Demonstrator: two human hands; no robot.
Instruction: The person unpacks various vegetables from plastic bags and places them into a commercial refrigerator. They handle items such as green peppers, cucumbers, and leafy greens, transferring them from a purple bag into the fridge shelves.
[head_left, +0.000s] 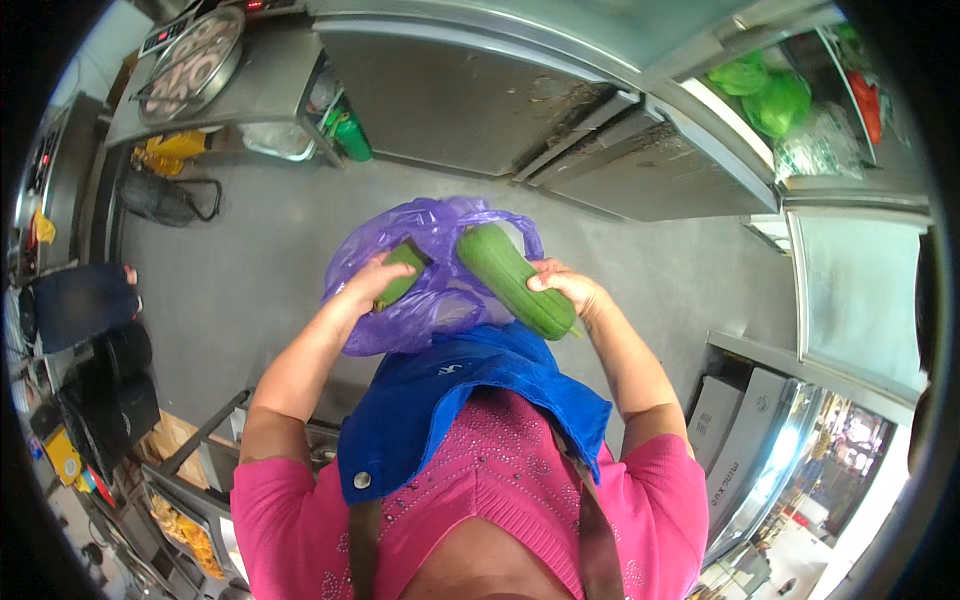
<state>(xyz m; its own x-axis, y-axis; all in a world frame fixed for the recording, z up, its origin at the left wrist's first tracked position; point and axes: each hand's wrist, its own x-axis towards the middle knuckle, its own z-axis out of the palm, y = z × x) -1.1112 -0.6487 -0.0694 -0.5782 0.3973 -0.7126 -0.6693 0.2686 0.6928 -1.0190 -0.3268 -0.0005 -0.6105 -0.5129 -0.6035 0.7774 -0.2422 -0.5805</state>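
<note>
A purple plastic bag (375, 330) hangs in front of my blue apron (442, 405). My left hand (379, 281) grips a shorter green gourd piece (401, 277) with a dark end, over the left side of the bag. My right hand (562, 283) holds a long green gourd (510, 274), perhaps a loofah, around its lower half. This gourd slants across the bag's right side, its upper end by the purple handle loop (529, 225). Folds of plastic hide the rest of the bag's contents.
Ahead stand stainless-steel cabinet doors (450, 97). At the upper left, a metal table (274, 75) bears a bowl (199, 67) of pale pieces; a green bottle (351, 136) stands beside it on the floor (247, 262). Green bags (776, 101) sit in the cabinet at the upper right.
</note>
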